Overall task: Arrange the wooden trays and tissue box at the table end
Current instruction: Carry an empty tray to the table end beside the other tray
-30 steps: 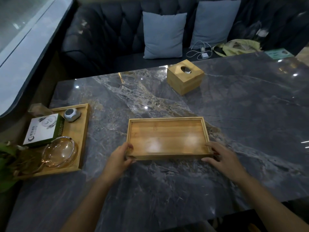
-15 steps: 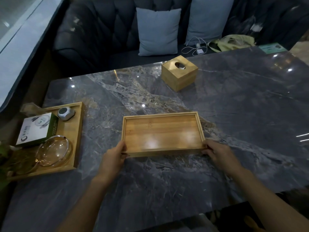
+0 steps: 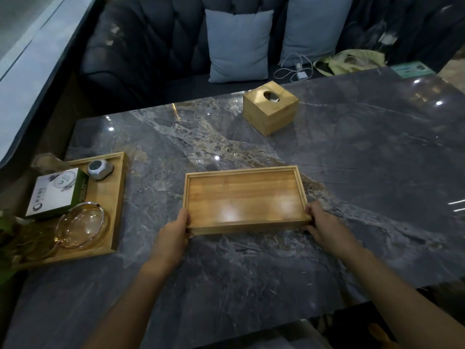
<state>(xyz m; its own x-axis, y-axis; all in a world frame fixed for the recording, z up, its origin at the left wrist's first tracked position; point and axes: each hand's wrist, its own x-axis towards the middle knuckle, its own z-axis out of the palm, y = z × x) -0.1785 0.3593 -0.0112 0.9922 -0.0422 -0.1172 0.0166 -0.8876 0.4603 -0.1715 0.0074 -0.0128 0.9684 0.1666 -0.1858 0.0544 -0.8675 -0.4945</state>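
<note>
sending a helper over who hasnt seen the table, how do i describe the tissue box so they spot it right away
On the dark marble table, look to the far edge by the sofa with two grey cushions. The tissue box is the wooden cube standing there alone, set at an angle. Unlike the two flat wooden trays nearer the person, it is tall and has a round hole in its top.

The plant (image 3: 6,238) is cut off by the left edge; print on the box (image 3: 54,195) cannot be read.

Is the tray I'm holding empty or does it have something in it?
Empty. The tray between the left hand and right hand shows only bare wood and light reflections inside its rim.
</note>
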